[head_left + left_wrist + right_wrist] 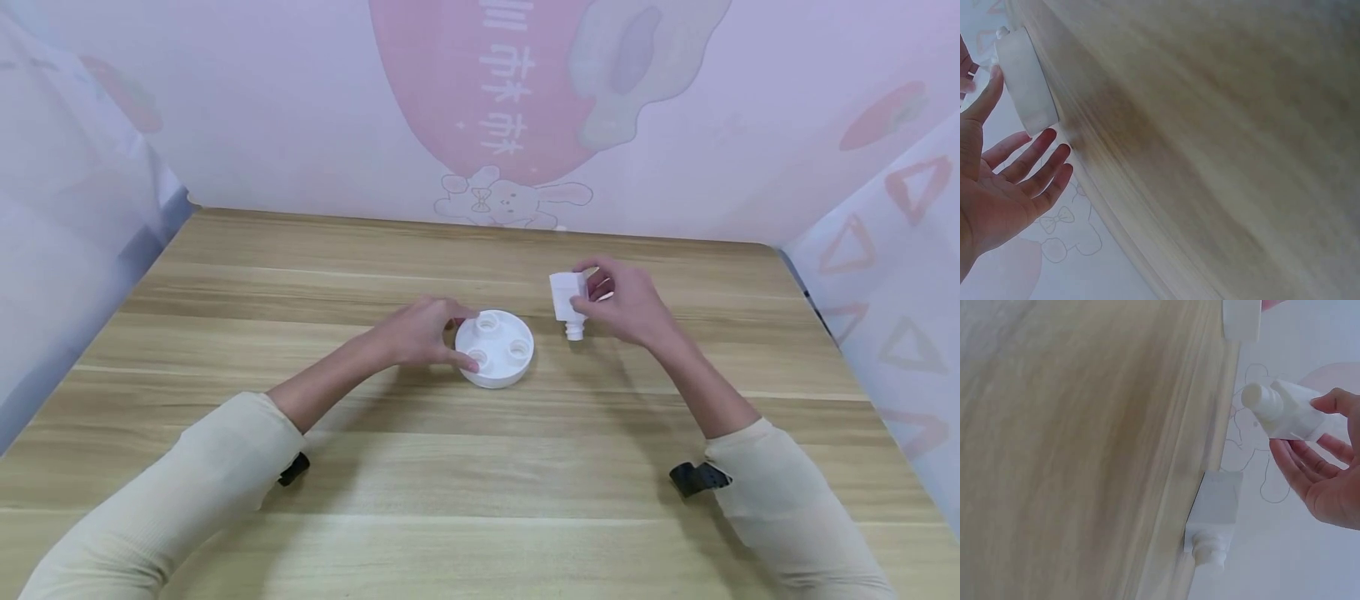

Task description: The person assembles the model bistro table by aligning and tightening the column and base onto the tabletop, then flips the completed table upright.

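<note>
A round white base [496, 377] with three raised, ringed sockets lies on the wooden table. My left hand [425, 333] holds its left side, thumb over the near rim and fingers at the far edge; the left wrist view shows the base's side wall [1027, 81] between thumb and fingertips. To the right, my right hand [626, 302] pinches a white block-shaped piece with a threaded neck [568, 297], neck down, above the table. In the right wrist view that piece [1297, 415] sits between thumb and fingers, and a second similar white piece [1217, 500] is near the table.
The wood-grain table [480, 475] ends at the back against a pale printed sheet [300, 125] with a rabbit drawing. More printed sheeting [892, 275] stands at the right side. Black straps [699, 479] show near both cuffs.
</note>
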A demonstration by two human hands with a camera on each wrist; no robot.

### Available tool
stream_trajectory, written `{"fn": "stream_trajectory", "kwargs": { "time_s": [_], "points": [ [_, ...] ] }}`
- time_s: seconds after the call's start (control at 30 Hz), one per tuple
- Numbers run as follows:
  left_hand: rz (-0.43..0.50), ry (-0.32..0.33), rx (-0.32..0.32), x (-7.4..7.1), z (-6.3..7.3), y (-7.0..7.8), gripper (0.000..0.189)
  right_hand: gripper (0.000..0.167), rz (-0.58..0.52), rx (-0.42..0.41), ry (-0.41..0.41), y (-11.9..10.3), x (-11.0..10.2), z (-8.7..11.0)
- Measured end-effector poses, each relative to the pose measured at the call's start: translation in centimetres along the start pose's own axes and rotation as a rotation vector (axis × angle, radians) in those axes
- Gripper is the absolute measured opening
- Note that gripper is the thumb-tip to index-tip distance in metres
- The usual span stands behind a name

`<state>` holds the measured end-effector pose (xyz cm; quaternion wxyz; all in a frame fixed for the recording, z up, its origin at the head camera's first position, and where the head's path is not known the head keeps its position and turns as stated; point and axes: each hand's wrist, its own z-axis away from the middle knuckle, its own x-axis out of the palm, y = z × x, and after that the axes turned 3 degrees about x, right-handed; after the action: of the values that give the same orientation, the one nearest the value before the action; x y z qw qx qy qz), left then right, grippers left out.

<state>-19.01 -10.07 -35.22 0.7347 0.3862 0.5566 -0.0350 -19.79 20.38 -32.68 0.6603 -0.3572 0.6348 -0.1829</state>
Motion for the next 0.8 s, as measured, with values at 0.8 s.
{"fn": "stream_trajectory", "kwargs": {
  "time_s": [0.8],
  "points": [
    [0.035, -0.002, -0.021, 0.2, 0.0, 0.2, 0.081, 0.039, -0.322, -0.003, -0.055, -2.2, 1.0, 0.4]
  ]
}}
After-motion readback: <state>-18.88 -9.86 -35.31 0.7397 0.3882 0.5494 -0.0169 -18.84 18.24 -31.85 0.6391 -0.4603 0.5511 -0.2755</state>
